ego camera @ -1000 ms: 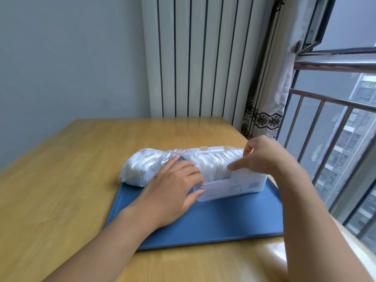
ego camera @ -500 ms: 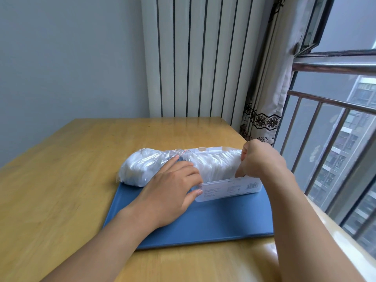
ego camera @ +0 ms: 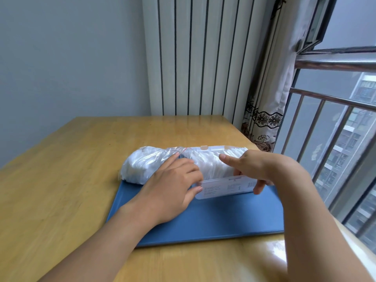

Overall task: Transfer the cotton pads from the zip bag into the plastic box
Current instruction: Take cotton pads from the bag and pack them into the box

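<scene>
A clear zip bag [ego camera: 142, 165] full of white cotton pads lies on its side, its mouth meeting the left end of the clear plastic box [ego camera: 225, 187]. More cotton pads [ego camera: 211, 165] stand packed in a row inside the box. My left hand [ego camera: 173, 186] lies over the join of bag and box, its fingers curled over the top and its thumb on the box's front left corner. My right hand [ego camera: 258, 167] reaches over the box's right half. Its index finger points left above the pads and its thumb hangs down the front wall.
Bag and box sit on a blue mat [ego camera: 213, 218] on a wooden table [ego camera: 61, 180]. A striped radiator [ego camera: 195, 58] stands behind the table. A patterned curtain [ego camera: 264, 123] and a window with metal bars [ego camera: 329, 139] are close on the right.
My right hand has let go of the pads at the box's right end and spread out, the index finger now stretched left over the pads and the thumb down the front wall. The left hand stays put.
</scene>
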The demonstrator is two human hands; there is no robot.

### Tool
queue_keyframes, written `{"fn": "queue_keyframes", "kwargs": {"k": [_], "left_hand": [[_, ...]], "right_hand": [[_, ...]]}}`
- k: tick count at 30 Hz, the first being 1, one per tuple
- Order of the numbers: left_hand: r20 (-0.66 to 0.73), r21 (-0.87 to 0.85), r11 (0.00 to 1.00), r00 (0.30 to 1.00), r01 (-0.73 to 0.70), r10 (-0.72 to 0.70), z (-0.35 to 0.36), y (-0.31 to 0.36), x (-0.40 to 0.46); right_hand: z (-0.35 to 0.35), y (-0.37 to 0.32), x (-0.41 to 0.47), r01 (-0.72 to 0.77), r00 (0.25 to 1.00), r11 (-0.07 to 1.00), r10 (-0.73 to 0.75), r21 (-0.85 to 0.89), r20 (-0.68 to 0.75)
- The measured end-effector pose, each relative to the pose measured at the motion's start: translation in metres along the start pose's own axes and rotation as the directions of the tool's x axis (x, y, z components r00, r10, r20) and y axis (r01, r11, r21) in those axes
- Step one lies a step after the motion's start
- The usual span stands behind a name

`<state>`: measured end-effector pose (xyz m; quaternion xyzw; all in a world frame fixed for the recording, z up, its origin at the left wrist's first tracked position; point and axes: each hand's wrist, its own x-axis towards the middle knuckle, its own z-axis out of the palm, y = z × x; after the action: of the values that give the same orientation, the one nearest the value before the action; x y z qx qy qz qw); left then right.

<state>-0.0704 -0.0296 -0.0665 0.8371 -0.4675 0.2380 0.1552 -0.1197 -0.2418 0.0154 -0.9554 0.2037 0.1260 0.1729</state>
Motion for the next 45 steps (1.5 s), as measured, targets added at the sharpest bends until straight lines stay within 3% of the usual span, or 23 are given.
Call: {"fn": "queue_keyframes", "kwargs": {"k": [8, 11, 13, 15, 17, 19, 20, 22, 25, 27, 29, 34, 42, 45], "left_hand": [[0.045, -0.031, 0.999, 0.999, -0.017, 0.019, 0.0, 0.0, -0.001], [0.018, -0.086, 0.995, 0.998, -0.053, 0.055, -0.003, 0.002, -0.001], [-0.103, -0.176, 0.983, 0.994, -0.044, 0.026, -0.015, 0.002, 0.0], [-0.327, -0.233, 0.971, 0.935, 0.059, -0.136, -0.031, -0.006, 0.001], [-0.412, -0.253, 0.928, 0.838, 0.273, -0.358, -0.042, -0.023, 0.001], [-0.205, -0.248, 0.804, 0.782, 0.54, -0.588, -0.042, -0.043, -0.005], [-0.048, -0.224, 0.739, 0.751, 0.635, -0.659, -0.039, -0.051, -0.009], [0.169, -0.169, 0.676, 0.697, 0.717, -0.697, -0.032, -0.064, -0.017], [0.191, -0.253, 0.624, 0.671, 0.739, -0.717, -0.03, -0.074, -0.019], [0.168, -0.329, 0.644, 0.714, 0.691, -0.68, -0.03, -0.075, -0.018], [0.164, -0.396, 0.657, 0.753, 0.642, -0.637, -0.029, -0.075, -0.018], [0.241, -0.578, 0.537, 0.757, 0.614, -0.607, -0.023, -0.087, -0.02], [0.426, -0.811, 0.175, 0.769, 0.558, -0.477, -0.034, -0.083, -0.02], [0.48, -0.815, 0.135, 0.788, 0.563, -0.387, -0.037, -0.088, -0.026]], "right_hand": [[0.009, -0.007, 0.0, -0.021, 0.986, 1.0, 0.019, 0.012, 0.166], [0.006, 0.001, 0.0, 0.064, 0.982, 0.996, -0.075, 0.069, 0.171], [0.0, 0.003, -0.004, 0.258, 0.954, 0.931, -0.287, 0.257, 0.084], [-0.004, -0.003, -0.007, 0.501, 0.859, 0.746, -0.491, 0.438, -0.146], [0.002, -0.015, -0.004, 0.701, 0.708, 0.633, -0.565, 0.328, -0.423], [0.021, -0.032, 0.001, 0.761, 0.57, 0.646, -0.629, 0.053, -0.529], [0.033, -0.04, 0.004, 0.75, 0.545, 0.659, -0.665, -0.056, -0.511], [0.057, -0.052, 0.014, 0.702, 0.572, 0.684, -0.707, -0.198, -0.417], [0.073, -0.06, 0.022, 0.616, 0.61, 0.696, -0.718, -0.368, -0.335], [0.073, -0.064, 0.019, 0.598, 0.587, 0.682, -0.73, -0.42, -0.351], [0.074, -0.066, 0.015, 0.598, 0.605, 0.695, -0.718, -0.399, -0.345], [0.074, -0.063, 0.013, 0.572, 0.621, 0.731, -0.682, -0.373, -0.386], [0.067, -0.065, 0.014, 0.701, 0.573, 0.696, -0.679, -0.154, -0.459], [0.063, -0.063, 0.014, 0.739, 0.576, 0.667, -0.699, -0.097, -0.424]]}}
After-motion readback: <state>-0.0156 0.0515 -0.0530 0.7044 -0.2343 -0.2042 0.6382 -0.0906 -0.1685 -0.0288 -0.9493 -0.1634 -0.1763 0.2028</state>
